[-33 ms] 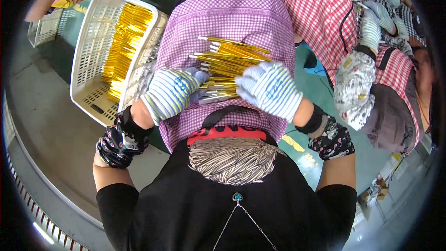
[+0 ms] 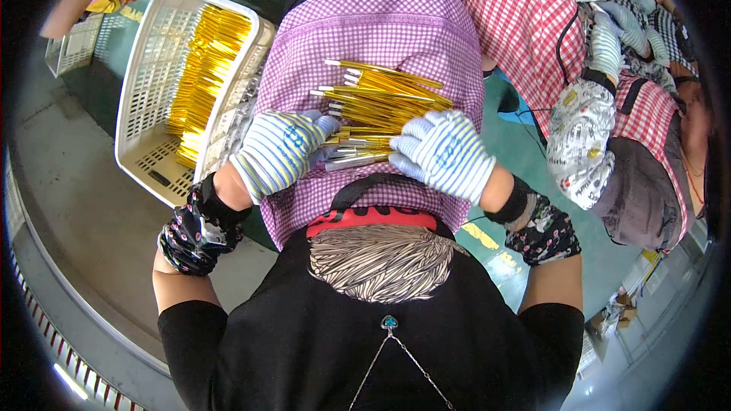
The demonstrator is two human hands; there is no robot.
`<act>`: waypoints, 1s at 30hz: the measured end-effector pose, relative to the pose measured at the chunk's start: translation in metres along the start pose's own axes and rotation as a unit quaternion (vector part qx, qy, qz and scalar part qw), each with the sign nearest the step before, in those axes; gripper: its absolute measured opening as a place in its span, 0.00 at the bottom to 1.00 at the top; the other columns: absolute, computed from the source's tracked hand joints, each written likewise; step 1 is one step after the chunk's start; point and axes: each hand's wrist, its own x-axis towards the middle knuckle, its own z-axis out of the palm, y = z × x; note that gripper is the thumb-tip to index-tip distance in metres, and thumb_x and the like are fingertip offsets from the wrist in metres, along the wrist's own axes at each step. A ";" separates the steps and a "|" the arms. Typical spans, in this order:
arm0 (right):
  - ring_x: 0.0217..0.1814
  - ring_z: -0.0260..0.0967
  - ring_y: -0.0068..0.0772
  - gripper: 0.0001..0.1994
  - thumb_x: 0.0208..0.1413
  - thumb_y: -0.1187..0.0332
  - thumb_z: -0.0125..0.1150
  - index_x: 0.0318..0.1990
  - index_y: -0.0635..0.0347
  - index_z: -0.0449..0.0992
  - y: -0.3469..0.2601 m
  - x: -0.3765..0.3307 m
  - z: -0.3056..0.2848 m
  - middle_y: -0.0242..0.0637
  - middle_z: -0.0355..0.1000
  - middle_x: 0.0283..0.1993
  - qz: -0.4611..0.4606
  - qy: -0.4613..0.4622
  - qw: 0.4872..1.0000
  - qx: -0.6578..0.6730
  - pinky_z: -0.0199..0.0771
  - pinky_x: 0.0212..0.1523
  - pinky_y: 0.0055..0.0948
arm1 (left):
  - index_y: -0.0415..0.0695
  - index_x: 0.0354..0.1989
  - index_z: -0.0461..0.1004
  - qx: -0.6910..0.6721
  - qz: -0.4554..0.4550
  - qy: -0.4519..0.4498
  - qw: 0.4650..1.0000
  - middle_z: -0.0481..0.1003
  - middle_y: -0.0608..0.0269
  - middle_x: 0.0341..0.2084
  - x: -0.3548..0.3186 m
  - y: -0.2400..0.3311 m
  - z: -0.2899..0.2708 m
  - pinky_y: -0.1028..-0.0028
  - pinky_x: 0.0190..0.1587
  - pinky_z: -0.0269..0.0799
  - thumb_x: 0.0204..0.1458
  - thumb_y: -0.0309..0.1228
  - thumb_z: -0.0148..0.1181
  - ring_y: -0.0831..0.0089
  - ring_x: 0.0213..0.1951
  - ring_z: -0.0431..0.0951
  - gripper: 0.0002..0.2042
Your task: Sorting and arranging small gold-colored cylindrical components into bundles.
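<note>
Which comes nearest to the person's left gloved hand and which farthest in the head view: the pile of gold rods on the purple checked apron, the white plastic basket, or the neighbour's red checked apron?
1. Pile of gold rods: beside the left hand's fingers, on the lap.
2. White plastic basket: to the left.
3. Red checked apron: far right, beyond the right hand.

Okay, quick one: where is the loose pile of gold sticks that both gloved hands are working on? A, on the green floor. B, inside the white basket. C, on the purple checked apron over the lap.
C: the gold sticks lie on the purple checked apron, with the left hand and right hand at their near ends.
</note>
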 end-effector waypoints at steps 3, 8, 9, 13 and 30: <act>0.37 0.70 0.36 0.13 0.53 0.57 0.59 0.40 0.53 0.78 -0.001 -0.016 0.016 0.33 0.73 0.36 0.022 -0.030 0.999 -0.021 0.69 0.35 0.38 | 0.45 0.46 0.73 0.029 -0.007 -0.018 0.999 0.74 0.55 0.26 -0.006 -0.007 0.003 0.60 0.30 0.70 0.50 0.36 0.60 0.56 0.29 0.77 0.15; 0.35 0.71 0.38 0.09 0.56 0.62 0.52 0.35 0.56 0.73 -0.001 -0.012 0.019 0.37 0.71 0.32 0.035 -0.010 0.999 -0.026 0.70 0.32 0.41 | 0.45 0.41 0.75 0.073 0.014 0.027 0.997 0.75 0.56 0.29 -0.011 -0.008 -0.012 0.62 0.31 0.71 0.46 0.34 0.62 0.56 0.30 0.77 0.14; 0.35 0.71 0.38 0.09 0.56 0.62 0.52 0.35 0.56 0.73 -0.003 -0.012 0.018 0.37 0.71 0.32 0.035 -0.009 0.999 -0.027 0.70 0.32 0.41 | 0.45 0.40 0.75 0.086 0.021 0.053 0.995 0.75 0.56 0.29 -0.012 -0.009 -0.016 0.62 0.32 0.72 0.45 0.33 0.63 0.56 0.30 0.77 0.13; 0.33 0.72 0.42 0.10 0.57 0.61 0.54 0.37 0.58 0.73 -0.006 -0.004 0.007 0.39 0.71 0.31 0.062 0.033 0.997 0.023 0.71 0.31 0.42 | 0.44 0.39 0.74 0.108 0.106 0.218 0.964 0.77 0.58 0.38 -0.002 0.016 -0.038 0.64 0.42 0.75 0.44 0.32 0.60 0.59 0.44 0.79 0.12; 0.21 0.72 0.46 0.14 0.59 0.56 0.53 0.30 0.58 0.73 0.015 0.028 -0.016 0.39 0.71 0.20 -0.027 0.019 0.999 0.021 0.71 0.22 0.44 | 0.41 0.44 0.73 -0.069 0.089 0.081 0.990 0.75 0.52 0.23 0.022 0.011 -0.017 0.65 0.26 0.73 0.57 0.36 0.57 0.58 0.26 0.79 0.12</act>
